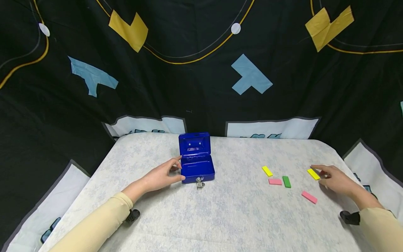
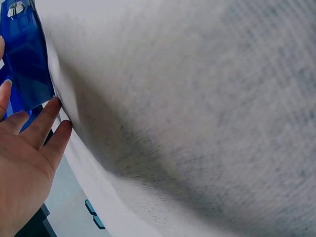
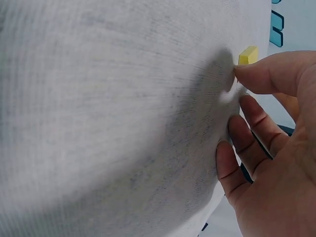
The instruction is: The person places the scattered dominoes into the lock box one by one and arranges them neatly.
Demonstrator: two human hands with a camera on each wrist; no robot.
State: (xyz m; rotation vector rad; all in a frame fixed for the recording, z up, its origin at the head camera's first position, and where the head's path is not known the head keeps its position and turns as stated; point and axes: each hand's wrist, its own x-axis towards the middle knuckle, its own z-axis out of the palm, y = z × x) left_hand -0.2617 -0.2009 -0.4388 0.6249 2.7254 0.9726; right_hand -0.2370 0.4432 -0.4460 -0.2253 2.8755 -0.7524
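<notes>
A blue metal cash box [image 1: 197,171] stands with its lid [image 1: 194,144] raised and a small key set hanging at its front lock [image 1: 199,182]. My left hand [image 1: 162,175] rests along the box's left side, thumb by the front corner and index finger by the rear. In the left wrist view, that hand's fingers [image 2: 44,123] extend beside the blue box [image 2: 27,59]. On the right, my right hand [image 1: 337,180] has thumb and index finger spread around a yellow block [image 1: 313,174] lying on the cloth. The right wrist view shows the thumb [image 3: 266,74] close to this block [image 3: 248,55].
Left of the right hand lie a second yellow block [image 1: 267,171], a pink block [image 1: 275,181], a green block [image 1: 286,182] and another pink block [image 1: 309,197]. A pale patterned cloth covers the table [image 1: 233,210]. Behind it hangs a black curtain [image 1: 189,94].
</notes>
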